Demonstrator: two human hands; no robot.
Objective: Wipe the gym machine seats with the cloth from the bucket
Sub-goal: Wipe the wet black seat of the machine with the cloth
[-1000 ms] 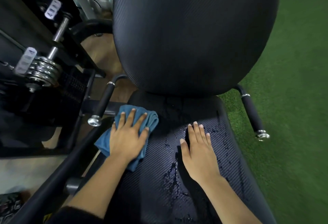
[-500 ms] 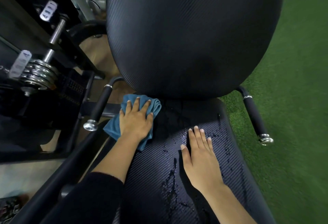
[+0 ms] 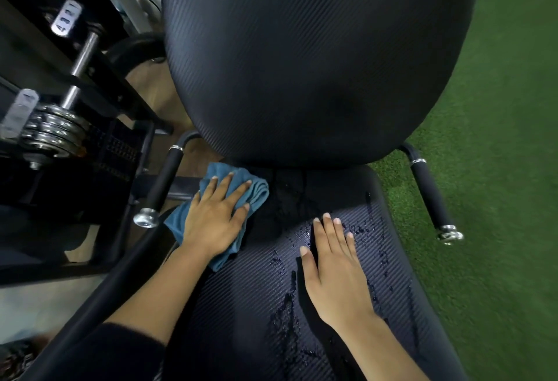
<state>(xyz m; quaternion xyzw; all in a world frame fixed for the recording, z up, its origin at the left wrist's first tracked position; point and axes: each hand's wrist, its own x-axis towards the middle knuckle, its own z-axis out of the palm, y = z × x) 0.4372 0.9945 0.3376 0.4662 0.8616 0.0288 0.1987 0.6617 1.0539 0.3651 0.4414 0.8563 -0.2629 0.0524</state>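
Seat (image 3: 241,305): black ribbed pad, its near end cut off by the bottom edge and partly covered by your forearms. Cloth (image 3: 256,190): blue, folded, on the seat's far left corner just below the backrest (image 3: 302,63), one corner hanging past the seat's left edge; your palm hides its middle. Left hand (image 3: 216,217): you lay it flat on the cloth, fingers straight and spread, pressing down, nothing curled round the fabric. Right hand (image 3: 335,269): you rest it flat on the bare seat, right of the cloth and apart from it, fingers straight and close together, holding nothing. Water (image 3: 287,314): dark beads and streaks on the seat, left of and beyond your right hand; whether any lies under the palm cannot be seen. Backrest: large, black, ribbed, top cut off by the upper edge, its lower rim hiding where it meets the seat. Left handle (image 3: 163,181): black grip, chrome cap, just beside the cloth; contact cannot be told. Right handle (image 3: 430,196): same make, well apart from your hands, over the turf (image 3: 498,169). Sleeve (image 3: 114,350): dark, on your left arm, cut off at the bottom. Plates (image 3: 51,130): chrome stack on a bar, far left, in dim light; the pale tags nearby are too blurred to read.
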